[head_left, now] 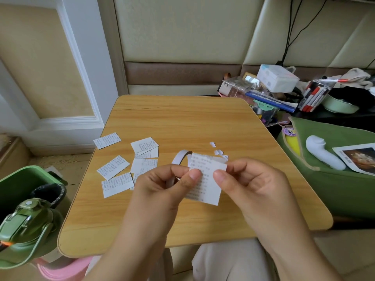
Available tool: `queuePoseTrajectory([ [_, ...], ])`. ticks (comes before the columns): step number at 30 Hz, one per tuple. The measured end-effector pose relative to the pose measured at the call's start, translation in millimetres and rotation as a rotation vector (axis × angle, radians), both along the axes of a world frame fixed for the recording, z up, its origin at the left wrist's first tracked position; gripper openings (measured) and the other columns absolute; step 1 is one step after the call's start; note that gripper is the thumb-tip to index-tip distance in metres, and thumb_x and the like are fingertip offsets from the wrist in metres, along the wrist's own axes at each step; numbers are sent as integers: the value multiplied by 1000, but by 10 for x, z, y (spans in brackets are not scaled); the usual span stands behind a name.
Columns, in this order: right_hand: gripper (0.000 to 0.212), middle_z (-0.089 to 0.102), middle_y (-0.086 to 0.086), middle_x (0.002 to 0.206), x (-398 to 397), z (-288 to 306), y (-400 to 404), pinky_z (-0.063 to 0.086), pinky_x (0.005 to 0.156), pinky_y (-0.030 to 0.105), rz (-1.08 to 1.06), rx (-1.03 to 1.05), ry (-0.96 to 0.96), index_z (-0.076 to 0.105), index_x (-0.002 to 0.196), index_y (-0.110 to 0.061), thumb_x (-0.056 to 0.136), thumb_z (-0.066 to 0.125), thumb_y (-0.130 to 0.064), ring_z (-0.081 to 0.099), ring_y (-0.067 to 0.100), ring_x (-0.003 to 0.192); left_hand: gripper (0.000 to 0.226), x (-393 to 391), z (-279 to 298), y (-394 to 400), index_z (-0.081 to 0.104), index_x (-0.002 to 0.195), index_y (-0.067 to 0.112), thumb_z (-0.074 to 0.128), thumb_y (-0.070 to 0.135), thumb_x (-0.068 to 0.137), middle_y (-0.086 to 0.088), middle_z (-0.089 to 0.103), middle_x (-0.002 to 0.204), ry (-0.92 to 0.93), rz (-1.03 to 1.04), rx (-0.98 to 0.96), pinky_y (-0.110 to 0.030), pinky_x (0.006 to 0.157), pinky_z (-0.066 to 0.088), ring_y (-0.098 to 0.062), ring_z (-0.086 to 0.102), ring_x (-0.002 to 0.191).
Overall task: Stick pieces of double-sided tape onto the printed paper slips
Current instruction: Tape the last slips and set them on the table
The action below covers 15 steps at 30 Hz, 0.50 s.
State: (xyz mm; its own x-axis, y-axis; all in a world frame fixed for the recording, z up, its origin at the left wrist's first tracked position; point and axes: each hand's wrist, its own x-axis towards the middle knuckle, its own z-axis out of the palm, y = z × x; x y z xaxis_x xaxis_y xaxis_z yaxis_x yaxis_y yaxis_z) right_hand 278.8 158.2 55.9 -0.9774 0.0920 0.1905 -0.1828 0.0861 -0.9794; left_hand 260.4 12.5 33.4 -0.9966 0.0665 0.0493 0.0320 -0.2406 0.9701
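Wooden table (182,118) fills the middle, green bag (334,189) at its right, green bin (24,179) and green bottle (26,230) at its left, clutter of boxes and pens (284,92) far right

Both hands over the near centre of the table. Left hand (162,185) has thumb and forefinger curled, pinching the left edge of a slip (207,185); a tape roll (178,159) loops round behind that hand, partly hidden, cannot tell if the fingers grip it too. Right hand (249,181) pinches the slip's right upper edge, thumb on the front, other fingers curled behind

Held slip is off the table, tilted, print facing the camera, blurred

More slips (125,165) lie flat on the table left of the hands, some overlapping in a loose pile, one (107,140) apart at far left

Small white scraps (218,152) lie on the table just beyond the held slip
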Motion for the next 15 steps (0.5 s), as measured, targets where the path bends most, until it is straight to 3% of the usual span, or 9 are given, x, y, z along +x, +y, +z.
queuePoseTrajectory([
  [3, 16, 69, 7, 68, 50, -97, -72, 47, 58, 18, -100, -91, -14, 70, 71, -21, 66, 77, -34, 60, 12, 61, 20, 72, -20, 57, 72, 64, 17, 79, 35, 60, -16, 48, 73, -19, 37, 73, -37, 71, 31, -23, 40, 70],
  [5, 21, 68, 9, 66, 69, -129, -111, 47, 57, 18, -143, -132, -13, 69, 69, -22, 63, 75, -42, 58, 12, 61, 24, 111, -29, 84, 71, 63, 17, 79, 39, 57, -19, 38, 68, -23, 69, 93, -37, 70, 29, -30, 33, 69],
  [7, 17, 69, 7, 65, 84, -124, -134, 48, 58, 19, -168, -169, -9, 70, 67, -22, 64, 77, -37, 59, 11, 61, 27, 138, -39, 100, 70, 62, 17, 78, 42, 55, -25, 32, 66, -21, 97, 110, -37, 70, 27, -33, 29, 70],
  [10, 16, 67, 1, 59, 99, -72, -145, 45, 54, 14, -192, -164, -6, 69, 62, -23, 68, 83, -29, 57, 5, 55, 27, 150, -51, 107, 70, 62, 17, 77, 41, 54, -14, 38, 69, -11, 111, 125, -35, 66, 26, -25, 31, 71],
  [12, 10, 65, -2, 55, 104, -35, -150, 42, 52, 11, -195, -162, 0, 69, 61, -23, 63, 76, -30, 54, 1, 51, 27, 156, -59, 108, 71, 62, 17, 77, 41, 54, -12, 39, 69, -3, 113, 111, -34, 65, 26, -25, 31, 71],
  [15, 10, 64, -3, 53, 107, -17, -165, 41, 50, 10, -206, -138, 13, 69, 63, -22, 59, 70, -31, 53, 0, 48, 24, 168, -59, 113, 71, 62, 18, 77, 39, 53, -7, 42, 57, 16, 118, 104, -22, 60, 36, -20, 37, 65],
])
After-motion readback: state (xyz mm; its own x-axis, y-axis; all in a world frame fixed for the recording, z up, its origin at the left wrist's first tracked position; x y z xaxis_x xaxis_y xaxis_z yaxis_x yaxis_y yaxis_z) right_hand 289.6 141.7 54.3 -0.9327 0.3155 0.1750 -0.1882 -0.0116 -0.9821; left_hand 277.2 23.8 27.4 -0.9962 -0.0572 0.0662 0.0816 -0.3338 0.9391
